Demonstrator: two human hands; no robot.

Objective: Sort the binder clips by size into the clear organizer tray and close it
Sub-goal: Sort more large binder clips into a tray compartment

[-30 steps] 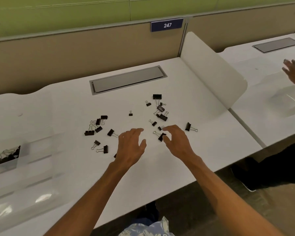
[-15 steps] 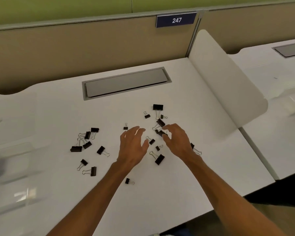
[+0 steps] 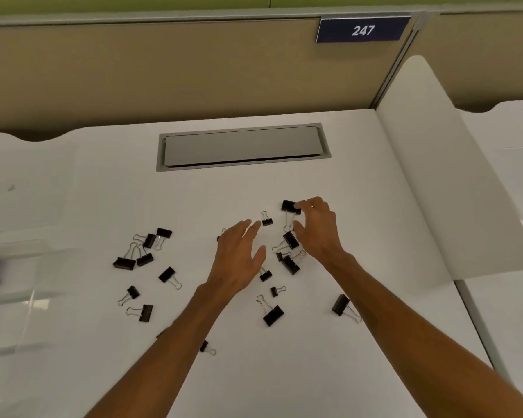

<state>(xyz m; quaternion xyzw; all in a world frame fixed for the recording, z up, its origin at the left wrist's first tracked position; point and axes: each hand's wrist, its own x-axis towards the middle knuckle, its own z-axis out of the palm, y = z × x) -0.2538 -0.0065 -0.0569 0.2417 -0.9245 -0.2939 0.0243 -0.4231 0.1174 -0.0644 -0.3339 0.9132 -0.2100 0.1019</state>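
Observation:
Several black binder clips of different sizes lie scattered on the white desk (image 3: 360,182). A large binder clip (image 3: 290,205) lies farthest back in the right cluster. My right hand (image 3: 319,230) hovers over that cluster, index fingertip touching the large clip, thumb apart below it, nothing lifted. My left hand (image 3: 239,254) is flat with fingers spread over the desk's middle, just short of a small clip (image 3: 267,221). Another cluster of clips (image 3: 139,251) lies to the left. The clear organizer tray (image 3: 9,267) shows blurred at the left edge.
A grey cable hatch (image 3: 242,146) is set into the desk behind the clips. A white curved divider (image 3: 429,176) rises along the right side. A beige partition (image 3: 163,70) with a "247" sign (image 3: 363,30) closes the back.
Both hands have reached farther back over the desk. My right hand moved up to the large clip at the back. The view swung left and down, so the tray is at the frame edge.

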